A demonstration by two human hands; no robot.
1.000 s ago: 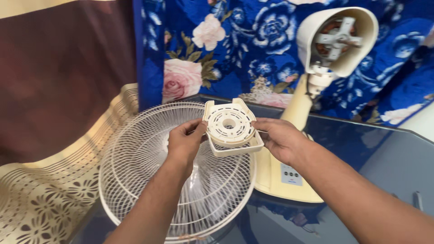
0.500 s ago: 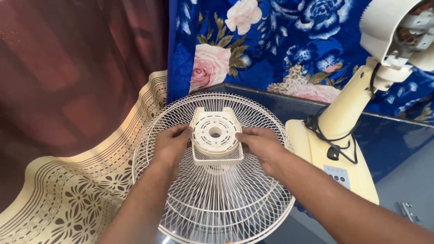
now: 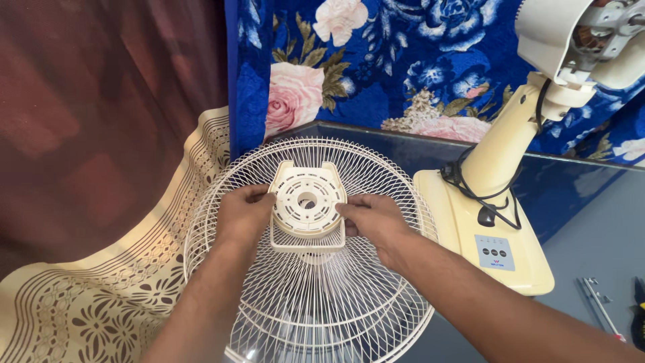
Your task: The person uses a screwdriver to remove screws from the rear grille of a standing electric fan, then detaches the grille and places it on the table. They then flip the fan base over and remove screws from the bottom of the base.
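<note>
Both my hands hold a cream plastic fan motor cover (image 3: 307,204), a vented piece with a round hole in its middle. My left hand (image 3: 243,214) grips its left edge and my right hand (image 3: 368,218) grips its right edge. The cover sits low over the centre of a white wire fan guard (image 3: 316,296) that lies flat on the glass table (image 3: 591,228). I cannot tell whether the cover touches the guard.
A cream table fan body (image 3: 494,202) stands to the right with its bare motor head (image 3: 584,37) at the top right and a black cord (image 3: 490,202) on its base. Small metal parts (image 3: 598,296) lie at the right edge. A blue floral cloth (image 3: 403,60) hangs behind.
My hands carried the cover from near the fan stand leftward and down over the middle of the wire guard. My view turned left and downward with them.
</note>
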